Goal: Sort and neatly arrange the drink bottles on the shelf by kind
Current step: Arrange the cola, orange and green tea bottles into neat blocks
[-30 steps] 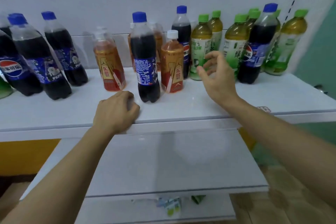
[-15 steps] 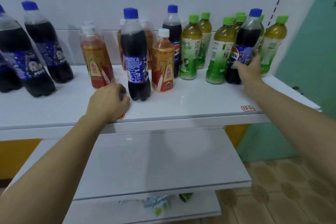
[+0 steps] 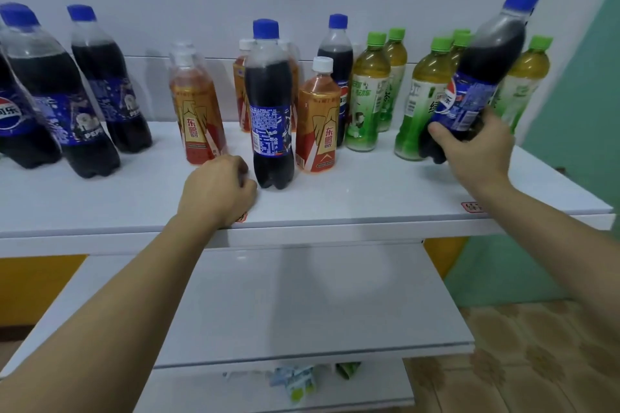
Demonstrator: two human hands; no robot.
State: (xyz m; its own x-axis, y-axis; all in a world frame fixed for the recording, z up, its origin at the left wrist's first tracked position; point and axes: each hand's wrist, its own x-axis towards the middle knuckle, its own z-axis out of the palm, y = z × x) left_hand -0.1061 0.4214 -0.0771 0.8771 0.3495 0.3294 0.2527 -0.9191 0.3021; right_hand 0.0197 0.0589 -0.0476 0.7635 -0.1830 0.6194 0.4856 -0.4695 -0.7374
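White wall and a white top shelf point(image 3: 369, 198) make up the scene, with a second shelf below; we note three kinds of drink mixed along the top one. Our right hand point(image 3: 476, 157) has its grip closed round the lower body of a cola bottle point(image 3: 483, 77), tilted rightwards among the green tea bottles point(image 3: 367, 94); its base appears clear of the shelf, though we cannot tell for sure. Our left hand point(image 3: 218, 191) rests as a loose fist on the shelf edge, holding nothing, just beside another cola bottle point(image 3: 270, 111). The cola group point(image 3: 67, 94) stands at the far left, well apart; orange energy drink bottles point(image 3: 198, 111) occupy the middle. We judge the step to be carrying the stray cola leftwards; recommended: lift it above the green caps first; keep it upright; pass over the middle bottles; set it down touching its own kind, label forward.
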